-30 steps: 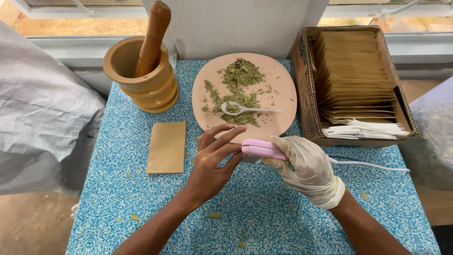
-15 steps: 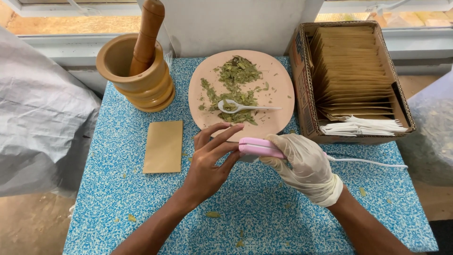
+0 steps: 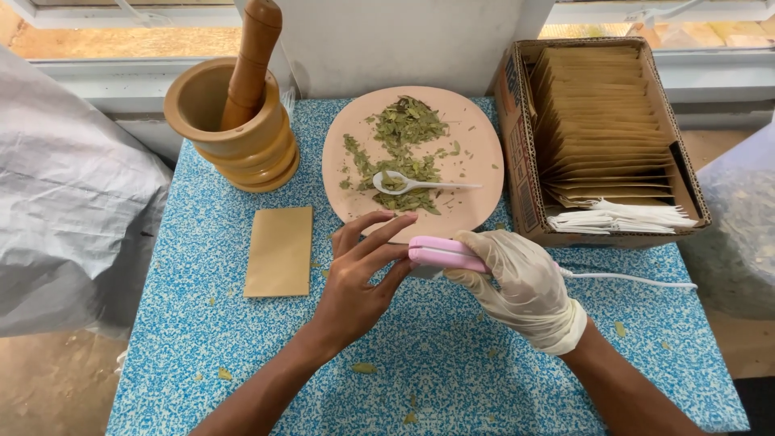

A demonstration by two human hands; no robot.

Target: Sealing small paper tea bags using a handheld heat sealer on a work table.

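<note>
A: A blue speckled surface [image 3: 202, 323] is seen below a window; a pink sealer [image 3: 446, 253] is gripped by the gloved right hand [image 3: 517, 282].

B: Its tip is touched by the left hand [image 3: 355, 282], fingers loosely spread. Fingers could be pinched or burnt if it is clamped.

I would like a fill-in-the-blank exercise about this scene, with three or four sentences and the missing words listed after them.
1. The right hand, which grips the pink sealer, wears a white ____.
2. The wooden pestle stands inside the wooden ____.
3. On the round plate, a white ____ lies among dried green leaves.
4. The flat tan packet lies on the blue table, to the ____ of the bare left hand.

Missing words: glove; mortar; spoon; left
</note>
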